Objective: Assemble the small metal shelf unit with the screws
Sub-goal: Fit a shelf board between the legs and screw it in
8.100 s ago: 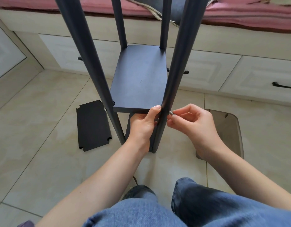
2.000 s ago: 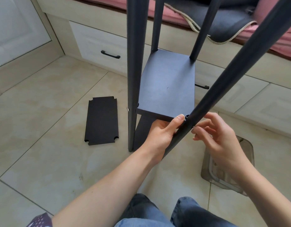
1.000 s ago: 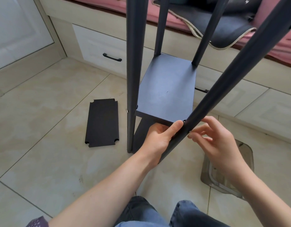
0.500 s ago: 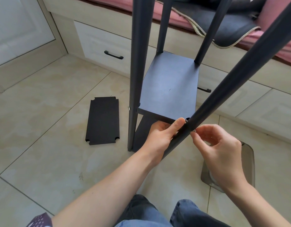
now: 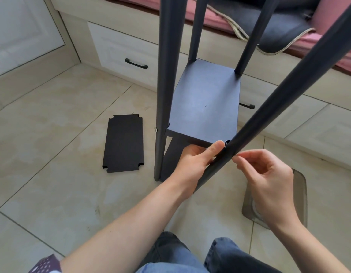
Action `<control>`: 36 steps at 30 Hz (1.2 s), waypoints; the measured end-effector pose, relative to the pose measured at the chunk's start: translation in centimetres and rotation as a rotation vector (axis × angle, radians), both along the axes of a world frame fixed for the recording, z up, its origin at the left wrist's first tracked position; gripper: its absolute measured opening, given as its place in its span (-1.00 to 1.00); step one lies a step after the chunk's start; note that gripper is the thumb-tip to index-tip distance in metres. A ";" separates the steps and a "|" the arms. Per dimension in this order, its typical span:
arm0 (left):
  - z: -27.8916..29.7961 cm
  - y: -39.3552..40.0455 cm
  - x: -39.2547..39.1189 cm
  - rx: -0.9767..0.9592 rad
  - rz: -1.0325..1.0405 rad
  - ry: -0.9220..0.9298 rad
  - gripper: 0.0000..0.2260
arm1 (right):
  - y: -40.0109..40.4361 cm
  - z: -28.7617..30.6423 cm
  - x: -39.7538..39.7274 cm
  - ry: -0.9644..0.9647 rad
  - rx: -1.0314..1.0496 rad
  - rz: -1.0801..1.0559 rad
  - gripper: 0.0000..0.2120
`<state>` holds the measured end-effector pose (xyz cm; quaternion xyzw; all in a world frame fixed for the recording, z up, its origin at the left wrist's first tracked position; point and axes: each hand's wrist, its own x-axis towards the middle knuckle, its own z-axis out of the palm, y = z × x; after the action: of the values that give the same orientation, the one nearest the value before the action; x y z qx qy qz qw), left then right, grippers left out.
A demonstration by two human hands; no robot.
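The dark metal shelf unit stands on the tiled floor with its four round posts rising past the camera. One grey shelf panel (image 5: pixel 206 107) sits between the posts. My left hand (image 5: pixel 194 160) grips the panel's near right corner, thumb on top beside the near right post (image 5: pixel 289 91). My right hand (image 5: pixel 269 180) pinches at the outer side of that post at the panel's height; the screw itself is hidden between fingertips and post. A screw head (image 5: pixel 155 129) shows on the near left post (image 5: pixel 166 75). A loose black shelf panel (image 5: pixel 123 142) lies flat on the floor to the left.
A clear plastic container (image 5: pixel 300 194) sits on the floor under my right wrist. White drawers with black handles (image 5: pixel 136 64) run along the back under a pink cushioned bench. My knees in jeans are at the bottom edge.
My right hand went from spread fingers beside the post to a pinch at the post by the panel corner. My left hand has kept its grip on that corner.
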<state>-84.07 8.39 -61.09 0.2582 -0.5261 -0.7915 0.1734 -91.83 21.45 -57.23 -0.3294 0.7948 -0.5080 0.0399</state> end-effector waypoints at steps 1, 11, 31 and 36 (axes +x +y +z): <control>0.0 0.0 0.0 0.001 0.006 0.002 -0.53 | 0.0 0.0 0.0 0.014 -0.011 -0.008 -0.91; 0.0 0.1 -0.2 0.003 -0.012 0.023 -0.53 | -0.2 -0.2 0.6 0.287 0.014 -0.009 -0.50; 0.5 0.6 -0.7 -0.002 0.030 -0.002 -0.58 | -0.3 0.2 0.1 0.232 0.051 0.084 -0.41; 0.4 0.7 -0.5 -0.008 0.032 0.001 -0.59 | -0.1 0.0 0.1 0.231 0.044 0.086 -0.41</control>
<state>-84.53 9.06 -60.66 0.2654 -0.5251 -0.7866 0.1874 -91.72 21.38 -57.21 -0.4184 0.7904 -0.4469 -0.0228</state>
